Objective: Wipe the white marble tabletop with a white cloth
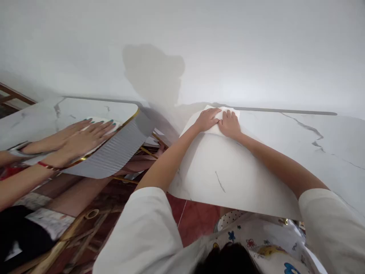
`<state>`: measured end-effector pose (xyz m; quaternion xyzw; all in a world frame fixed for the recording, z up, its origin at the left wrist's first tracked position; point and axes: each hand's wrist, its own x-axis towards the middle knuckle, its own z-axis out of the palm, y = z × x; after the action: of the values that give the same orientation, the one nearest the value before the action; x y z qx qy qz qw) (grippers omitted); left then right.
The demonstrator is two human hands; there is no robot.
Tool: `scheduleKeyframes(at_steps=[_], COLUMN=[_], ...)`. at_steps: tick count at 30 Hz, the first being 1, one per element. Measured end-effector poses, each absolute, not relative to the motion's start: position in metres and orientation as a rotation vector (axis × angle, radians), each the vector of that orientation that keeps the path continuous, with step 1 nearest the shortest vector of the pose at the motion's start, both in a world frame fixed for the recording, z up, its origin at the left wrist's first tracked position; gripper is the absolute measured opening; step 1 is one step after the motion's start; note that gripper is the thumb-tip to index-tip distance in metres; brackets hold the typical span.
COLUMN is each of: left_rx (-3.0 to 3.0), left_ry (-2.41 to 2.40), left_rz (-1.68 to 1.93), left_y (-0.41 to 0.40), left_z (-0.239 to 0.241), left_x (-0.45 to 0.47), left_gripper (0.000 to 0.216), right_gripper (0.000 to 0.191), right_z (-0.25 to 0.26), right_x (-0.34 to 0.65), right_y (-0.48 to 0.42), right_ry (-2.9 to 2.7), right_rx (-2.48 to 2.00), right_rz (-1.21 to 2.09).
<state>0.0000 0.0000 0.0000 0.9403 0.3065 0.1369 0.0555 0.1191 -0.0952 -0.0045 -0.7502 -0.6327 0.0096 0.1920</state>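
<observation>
My left hand [208,119] lies flat on a folded white wipe [213,129], at the far edge of a white marble-patterned tabletop [205,167]. Close beside it, thumbs nearly touching, my right hand [229,124] presses on the same wipe with its fingers spread. Whether the wipe is cloth or paper, I cannot tell. Both my arms reach straight forward over the tabletop. Part of the wipe is hidden beneath my hands.
A white wall [256,53] rises behind the tabletops. On the left, another person's hands [88,137] rest on a white wipe on a second marble-patterned tabletop [119,108] with a gold rim. A gap separates the tables. Wooden furniture [82,232] stands on the red floor [196,220].
</observation>
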Motion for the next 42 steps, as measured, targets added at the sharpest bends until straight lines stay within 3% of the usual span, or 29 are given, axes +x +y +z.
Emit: scheduleKeyframes(at_steps=[12, 29, 42], left_rx=[2.836, 2.881, 2.789], left_ry=[0.954, 1.070, 1.182], left_rz=[0.244, 0.294, 0.293], left_y=[-0.066, -0.180, -0.248], left_z=[0.010, 0.009, 0.015], left_x=[-0.037, -0.090, -0.072], left_gripper=[0.057, 0.058, 0.057], right_gripper=[0.055, 0.059, 0.059], right_z=[-0.003, 0.005, 0.004], right_x=[0.081, 0.045, 0.066], right_y=[-0.157, -0.258, -0.314], right_ry=[-1.738, -1.918, -2.019], right_rx=[-2.116, -2.003, -1.977], right_rz=[0.083, 0.169, 0.211])
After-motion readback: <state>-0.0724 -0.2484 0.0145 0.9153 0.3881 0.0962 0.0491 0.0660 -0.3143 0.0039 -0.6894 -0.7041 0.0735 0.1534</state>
